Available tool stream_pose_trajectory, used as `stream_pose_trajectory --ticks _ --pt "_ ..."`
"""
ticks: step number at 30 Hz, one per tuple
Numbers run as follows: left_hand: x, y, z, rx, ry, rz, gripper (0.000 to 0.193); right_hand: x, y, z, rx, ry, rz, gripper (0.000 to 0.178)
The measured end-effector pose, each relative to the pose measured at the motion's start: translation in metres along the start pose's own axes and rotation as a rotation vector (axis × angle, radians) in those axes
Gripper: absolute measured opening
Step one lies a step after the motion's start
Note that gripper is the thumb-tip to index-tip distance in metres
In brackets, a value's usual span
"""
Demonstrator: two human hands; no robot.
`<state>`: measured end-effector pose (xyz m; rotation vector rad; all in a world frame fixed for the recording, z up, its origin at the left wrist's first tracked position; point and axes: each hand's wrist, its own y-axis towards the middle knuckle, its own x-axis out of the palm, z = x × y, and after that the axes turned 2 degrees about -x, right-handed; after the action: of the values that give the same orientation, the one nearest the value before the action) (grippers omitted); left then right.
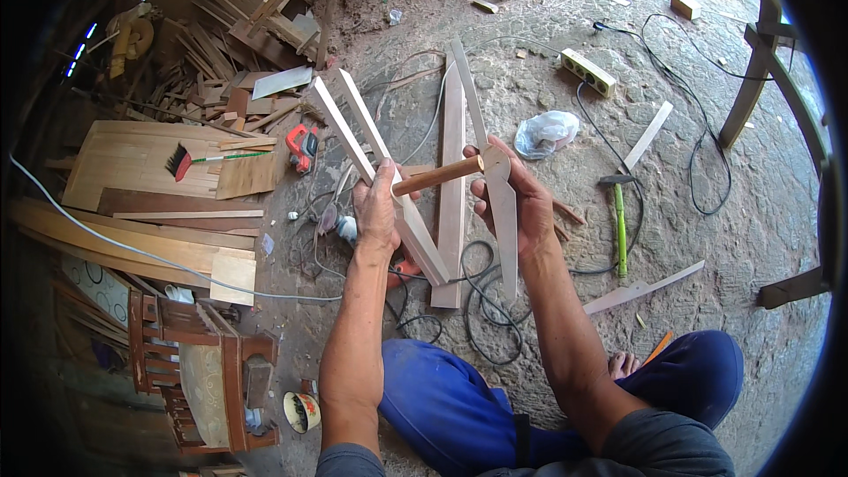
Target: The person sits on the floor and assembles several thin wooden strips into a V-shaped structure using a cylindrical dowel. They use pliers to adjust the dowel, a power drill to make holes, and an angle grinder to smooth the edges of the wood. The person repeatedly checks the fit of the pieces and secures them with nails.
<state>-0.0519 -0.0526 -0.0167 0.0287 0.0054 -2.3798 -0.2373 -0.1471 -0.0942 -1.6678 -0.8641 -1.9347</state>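
While the left hand (377, 215)'s fingers are gripping a pale forked frame (417, 234), the right hand (533, 212)'s are holding a tapered piece (503, 216).
A brown dowel (440, 177) is spanning mid-air between them; fitting is seemingly progressing, the next move probably requiring steady alignment.

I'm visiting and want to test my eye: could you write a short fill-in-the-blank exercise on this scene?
1. The hammer's handle is coloured ____.
2. A round brown rod extends from the pale wood in the left hand toward the ____ hand.
3. The trousers are coloured ____.
Missing words: green; right; blue.
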Motion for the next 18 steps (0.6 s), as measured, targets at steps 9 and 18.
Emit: stream_pose_trajectory --ticks 9,18 --pt "0.0018 -0.0023 0.0018 -0.006 0.098 0.015 0.031 -0.0021 -0.0003 -0.0016 -0.034 -0.146 -0.054 0.053" --pt "0.0033 0.0003 -0.0016 0.041 0.121 0.038 0.033 0.0068 -0.0021 -0.0078 -0.112 -0.491 0.029 0.051"
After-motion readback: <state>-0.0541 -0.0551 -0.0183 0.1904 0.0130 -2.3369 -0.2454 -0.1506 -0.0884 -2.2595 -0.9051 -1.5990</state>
